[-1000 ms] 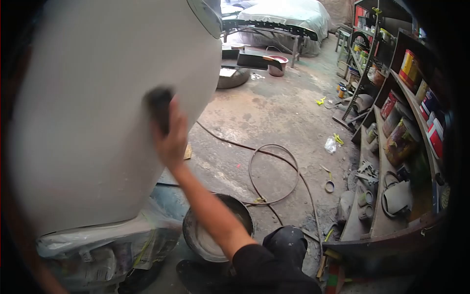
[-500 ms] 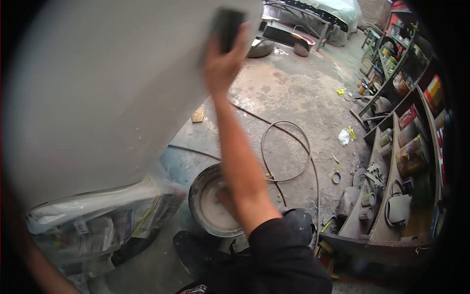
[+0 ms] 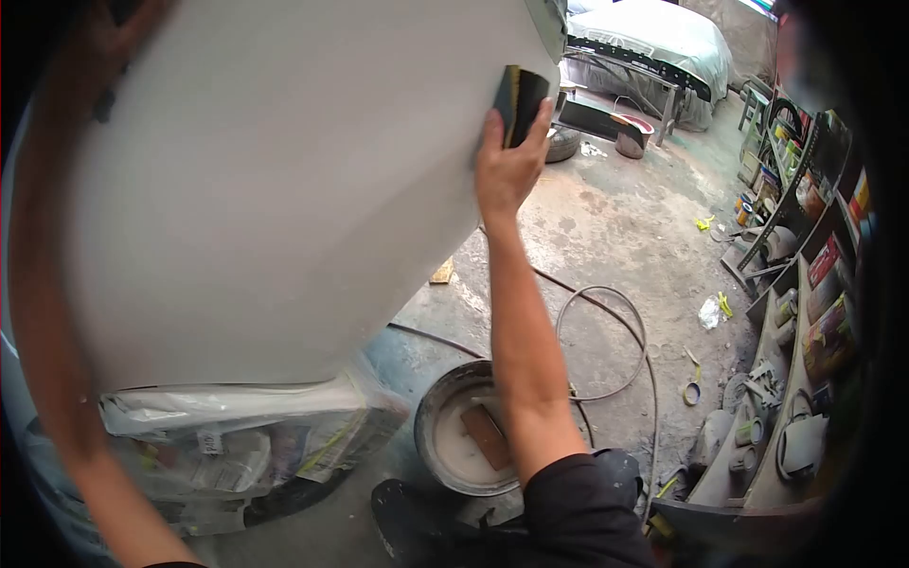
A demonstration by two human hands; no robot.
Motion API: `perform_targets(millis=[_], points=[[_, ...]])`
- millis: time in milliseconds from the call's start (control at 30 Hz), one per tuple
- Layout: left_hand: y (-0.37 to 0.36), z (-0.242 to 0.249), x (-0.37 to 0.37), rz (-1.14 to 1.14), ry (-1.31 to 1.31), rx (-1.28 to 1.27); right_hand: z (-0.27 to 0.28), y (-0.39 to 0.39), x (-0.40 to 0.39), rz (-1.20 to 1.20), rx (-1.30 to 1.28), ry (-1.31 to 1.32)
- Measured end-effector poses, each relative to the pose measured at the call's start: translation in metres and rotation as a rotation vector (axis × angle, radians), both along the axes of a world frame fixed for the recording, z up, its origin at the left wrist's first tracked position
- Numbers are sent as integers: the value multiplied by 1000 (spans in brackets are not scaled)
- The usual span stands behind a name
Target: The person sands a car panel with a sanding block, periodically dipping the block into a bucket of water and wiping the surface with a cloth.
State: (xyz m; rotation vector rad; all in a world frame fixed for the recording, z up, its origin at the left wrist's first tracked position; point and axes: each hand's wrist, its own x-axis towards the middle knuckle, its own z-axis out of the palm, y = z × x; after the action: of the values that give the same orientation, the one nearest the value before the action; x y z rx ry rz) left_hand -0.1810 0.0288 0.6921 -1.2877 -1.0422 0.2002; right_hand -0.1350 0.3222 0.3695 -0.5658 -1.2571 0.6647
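Note:
My right hand (image 3: 511, 168) grips a black sanding block (image 3: 526, 109) with a yellowish layer along one edge. Its thumb and fingers hold opposite sides, close to the right edge of a large, smooth grey panel (image 3: 312, 180) that looks like a car body part. Up in the dark top left corner, my left hand (image 3: 128, 33) is beside the panel's far left side; its fingers are too dim to make out. Below my right forearm stands a round bucket (image 3: 426, 426) of cloudy liquid, with a brown rectangular block (image 3: 486, 435) in it.
Plastic and newspaper masking (image 3: 275, 445) covers the part under the panel. A hose (image 3: 653, 417) loops over the concrete floor. Shelves with cans (image 3: 748, 433) line the right. A plastic-covered car (image 3: 653, 28) and a bucket (image 3: 632, 142) are behind.
The view has shifted, so the panel and bucket appear lower and further right. My right hand has the sanding block turned, its edge now showing. More of my left arm has come into view.

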Motion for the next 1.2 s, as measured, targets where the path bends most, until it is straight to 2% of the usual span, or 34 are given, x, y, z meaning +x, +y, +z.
perform_targets(millis=[67,100,133,167,200,233,300,367,433,533,600,633,667,767,867,900,933,1033,1067,1100,1167,1200], points=[[1,0,-2,-48,53,20,0,-22,1,-29,45,-2],[0,-5,8,25,-111,30,-4,-42,1,-43,76,-8],[-1,-13,26,97,-275,42,-21,-81,-2,-118,284,-29],[-1,-17,36,170,-438,53,-40,-136,-1,-55,331,-12],[-1,-16,33,170,-409,76,-58,-179,7,9,423,2],[-4,-12,21,146,-286,86,-64,-201,16,141,404,72],[-11,-3,-9,84,-43,96,-69,-169,6,77,536,42],[-14,-1,-16,137,-131,101,-44,-97,-5,-23,425,15],[-15,1,-17,162,-162,94,-8,-30,3,16,175,72],[-13,3,-13,129,-118,70,2,-28,-1,-86,86,54],[-13,1,-13,88,-54,71,-22,-89,3,19,187,59],[-14,3,-11,90,-61,76,-40,-115,-1,-56,344,100],[-14,3,-12,89,-74,81,-61,-131,3,76,352,62],[-13,7,-22,73,-151,62,-58,-65,-7,44,348,20],[-13,6,-22,98,-128,73,-14,35,-4,18,35,81],[-13,5,-20,111,-102,87,-2,44,0,-6,-54,50],[-12,4,-18,91,-121,84,-2,35,2,78,-186,17],[-11,-1,-11,70,-169,91,-35,-52,-5,-51,186,98],[-11,-3,-9,86,-176,100,-51,-87,0,82,130,88],[-10,-4,-8,101,-183,103,-67,-88,-7,53,236,117],[-11,3,-10,104,-160,78,-65,-53,-2,71,253,45],[-12,3,-14,104,-151,67,-56,-17,-4,16,176,48]])
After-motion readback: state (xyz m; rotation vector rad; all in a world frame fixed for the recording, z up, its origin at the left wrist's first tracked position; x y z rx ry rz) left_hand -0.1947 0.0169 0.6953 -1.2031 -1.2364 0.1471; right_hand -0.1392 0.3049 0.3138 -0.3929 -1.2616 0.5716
